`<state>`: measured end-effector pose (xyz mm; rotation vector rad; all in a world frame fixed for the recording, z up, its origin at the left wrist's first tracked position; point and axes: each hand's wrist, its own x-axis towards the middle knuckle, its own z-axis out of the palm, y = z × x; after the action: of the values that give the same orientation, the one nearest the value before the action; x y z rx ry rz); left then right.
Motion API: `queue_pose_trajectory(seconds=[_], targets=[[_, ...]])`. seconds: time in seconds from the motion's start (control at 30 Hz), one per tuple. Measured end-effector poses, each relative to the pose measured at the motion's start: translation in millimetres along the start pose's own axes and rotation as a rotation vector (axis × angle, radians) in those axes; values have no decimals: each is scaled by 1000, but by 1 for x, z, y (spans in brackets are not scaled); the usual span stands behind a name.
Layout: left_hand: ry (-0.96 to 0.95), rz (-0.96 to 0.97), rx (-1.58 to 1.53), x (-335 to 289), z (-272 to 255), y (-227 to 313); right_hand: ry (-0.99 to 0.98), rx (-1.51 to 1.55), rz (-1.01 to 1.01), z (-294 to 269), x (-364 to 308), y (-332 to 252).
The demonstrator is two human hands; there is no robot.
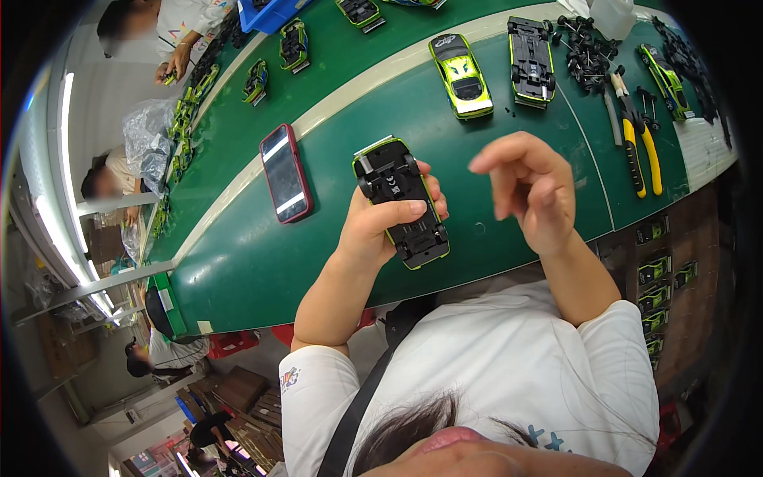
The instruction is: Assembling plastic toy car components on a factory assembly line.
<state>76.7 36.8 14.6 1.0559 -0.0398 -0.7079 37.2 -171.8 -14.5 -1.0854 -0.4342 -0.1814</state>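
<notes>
A green-and-black toy car (413,234) lies upside down in my left hand (367,222), its black underside facing up. My left thumb presses across the chassis while the fingers wrap round the far side. Just right of it, my right hand (540,187) is raised above the table, fingers bent and apart, with nothing visible in them. Beyond my hands, one toy car (461,75) stands on its wheels, and another toy car (531,62) lies wheels-up beside it.
A red-cased phone (287,175) lies on the green table (230,274). At right are yellow-and-black pliers (640,151), a heap of black wheel axles (586,56) and another toy car (666,82). More cars stand lower right. A blue bin (270,14) and co-workers are at far left.
</notes>
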Motion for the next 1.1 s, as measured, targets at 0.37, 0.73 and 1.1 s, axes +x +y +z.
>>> queue_pose_trajectory(seconds=[0.37, 0.73, 1.1], targets=[[-8, -15, 7, -1, 2, -2, -7, -65, -28, 9, 2, 2], [14, 39, 59, -5, 1, -5, 212, -367, 90, 26, 3, -5], [240, 527, 872, -4, 0, -23, 170, -862, -101, 64, 8, 12]])
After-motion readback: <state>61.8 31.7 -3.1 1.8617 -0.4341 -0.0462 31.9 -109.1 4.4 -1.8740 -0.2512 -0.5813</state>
